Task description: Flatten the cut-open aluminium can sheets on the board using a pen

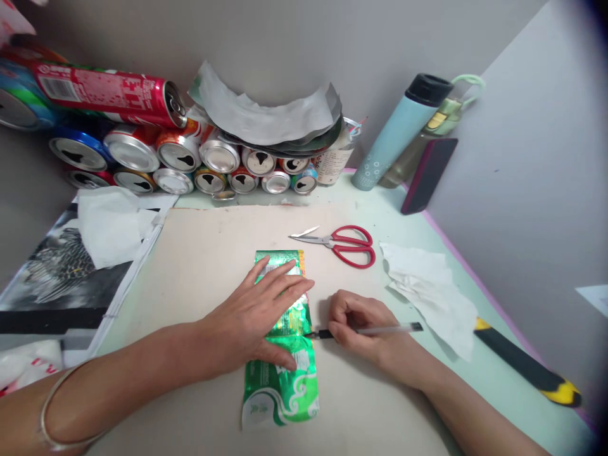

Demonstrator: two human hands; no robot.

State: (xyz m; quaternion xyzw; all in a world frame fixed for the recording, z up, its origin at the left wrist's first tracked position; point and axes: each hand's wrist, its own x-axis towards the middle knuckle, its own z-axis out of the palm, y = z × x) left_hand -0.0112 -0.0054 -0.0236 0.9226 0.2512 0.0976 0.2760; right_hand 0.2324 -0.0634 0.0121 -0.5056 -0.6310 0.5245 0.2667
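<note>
A green printed sheet [285, 386], looking like metal cut from a drink can, lies on a beige board [204, 266] with a crease or edge across its middle. Across its upper part my left hand [266, 307] lies flat, fingers spread, holding nothing and covering some of the print. My right hand [361, 323] grips a black-and-clear pen [389, 329], its tip touching the sheet's right edge near the crease. Beyond both hands, red-handled scissors [339, 244] lie with their blades parted and pointing left.
Stacked drink cans [180, 158] line the back wall, with curved metal sheets [270, 120] on top. A blue bottle [399, 133] and a dark slab [430, 176] lean at the back right. Crumpled tissue [427, 291] and a black-and-yellow handle [522, 361] lie right; printed papers [52, 272] left.
</note>
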